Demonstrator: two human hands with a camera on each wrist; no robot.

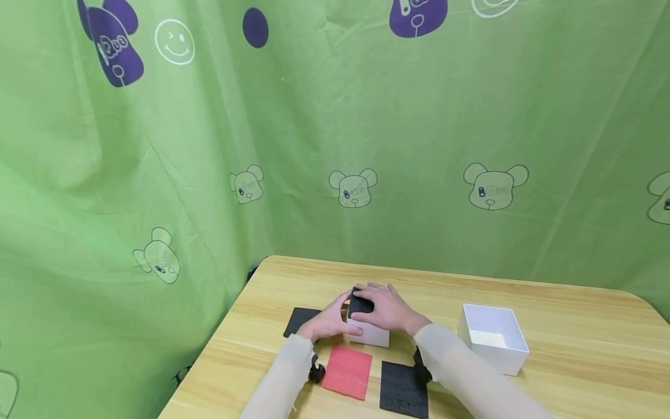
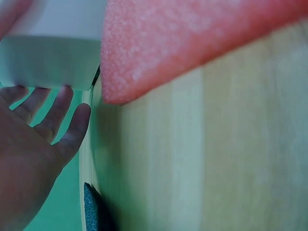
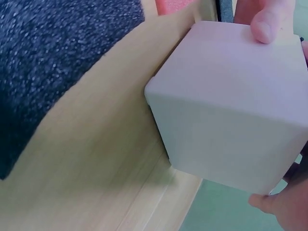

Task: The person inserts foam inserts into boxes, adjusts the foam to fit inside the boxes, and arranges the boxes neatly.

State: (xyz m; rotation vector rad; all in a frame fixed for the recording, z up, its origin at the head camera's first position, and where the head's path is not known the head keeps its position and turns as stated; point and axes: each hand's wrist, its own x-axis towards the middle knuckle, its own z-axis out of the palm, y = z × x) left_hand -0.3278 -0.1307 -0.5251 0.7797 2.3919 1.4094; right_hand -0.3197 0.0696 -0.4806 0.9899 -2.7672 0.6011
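A small white box (image 1: 370, 335) stands on the wooden table between both hands. Over its top lies a black foam sheet (image 1: 360, 305), partly covered by fingers. The left hand (image 1: 331, 321) holds the box from the left; its thumb (image 3: 263, 26) lies on the near wall, and the other fingers (image 2: 61, 108) reach along the side. From the right, the right hand (image 1: 388, 308) reaches over the top and grips the black foam sheet, thumb toward the near edge. How far the sheet sits inside the box is hidden.
A red foam sheet (image 1: 348, 372) and another black foam sheet (image 1: 404, 389) lie in front of the box. A further black sheet (image 1: 300, 321) lies left, partly behind the left hand. An open white box (image 1: 494, 355) stands right. Behind the table (image 1: 586, 343) hangs a green curtain (image 1: 419, 233).
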